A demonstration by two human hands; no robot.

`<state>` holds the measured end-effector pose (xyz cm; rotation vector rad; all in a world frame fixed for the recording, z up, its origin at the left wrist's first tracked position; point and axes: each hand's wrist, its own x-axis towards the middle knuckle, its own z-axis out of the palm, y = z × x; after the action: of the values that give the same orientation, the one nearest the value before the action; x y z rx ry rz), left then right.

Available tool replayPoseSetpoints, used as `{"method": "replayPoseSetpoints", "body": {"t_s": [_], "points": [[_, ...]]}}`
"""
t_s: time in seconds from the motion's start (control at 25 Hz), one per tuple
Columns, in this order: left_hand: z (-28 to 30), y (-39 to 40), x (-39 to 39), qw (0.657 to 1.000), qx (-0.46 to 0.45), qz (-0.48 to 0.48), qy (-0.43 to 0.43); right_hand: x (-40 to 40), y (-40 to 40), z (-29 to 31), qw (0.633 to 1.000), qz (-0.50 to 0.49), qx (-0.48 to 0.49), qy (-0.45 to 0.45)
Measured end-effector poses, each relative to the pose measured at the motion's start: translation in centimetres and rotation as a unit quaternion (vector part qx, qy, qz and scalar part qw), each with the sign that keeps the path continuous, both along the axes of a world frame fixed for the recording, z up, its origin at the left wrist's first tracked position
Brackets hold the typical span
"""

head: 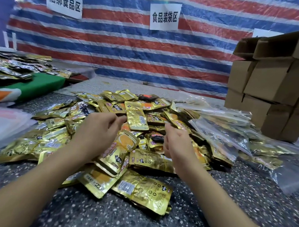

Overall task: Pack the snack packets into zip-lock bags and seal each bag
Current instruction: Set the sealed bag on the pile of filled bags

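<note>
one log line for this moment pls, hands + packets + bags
left hand: open over gold snack packets | right hand: open over pile, nothing held | zip-lock bags: at right, some filled | step: picking packets

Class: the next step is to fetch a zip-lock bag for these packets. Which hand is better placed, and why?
Right, probably. The bags lie on the right of the pile, just beyond the right hand. The left hand would have to cross the pile. Both hands hover with fingers loosely curled.
</note>
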<state>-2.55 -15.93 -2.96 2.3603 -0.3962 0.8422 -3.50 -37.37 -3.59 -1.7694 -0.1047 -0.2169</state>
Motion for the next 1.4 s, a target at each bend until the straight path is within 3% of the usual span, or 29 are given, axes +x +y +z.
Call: {"method": "replayPoseSetpoints", "body": {"t_s": [0.16, 0.36, 0.48, 0.56, 0.64, 1.04, 1.4], "points": [[1.5, 4.1, 2.7, 0.984, 0.066, 0.16, 0.035, -1.0, 1.2, -1.5, 0.994, 0.024, -0.088, -0.051], [-0.1, 12.0, 5.3, 0.895, 0.14, 0.381, 0.186, -1.5, 2.1, -1.4, 0.986, 0.043, -0.134, -0.094], [-1.6, 15.5, 5.8, 0.842, 0.112, 0.438, 0.294, -1.4, 2.2, -1.8, 0.981, 0.055, -0.155, -0.101], [-2.1, 17.1, 5.8, 0.83, 0.126, 0.416, 0.35, -1.4, 2.2, -2.1, 0.976, 0.057, -0.172, -0.117], [-2.2, 17.4, 5.5, 0.838, 0.148, 0.395, 0.346, -1.2, 2.2, -2.3, 0.973, 0.061, -0.185, -0.123], [-1.8, 17.0, 4.1, 0.886, 0.08, 0.413, 0.196, -1.4, 2.1, -2.3, 0.969, 0.064, -0.209, -0.118], [1.2, 11.8, 3.4, 0.956, 0.046, 0.29, 0.0, -1.3, 2.0, -2.1, 0.969, 0.072, -0.199, -0.124]]}}
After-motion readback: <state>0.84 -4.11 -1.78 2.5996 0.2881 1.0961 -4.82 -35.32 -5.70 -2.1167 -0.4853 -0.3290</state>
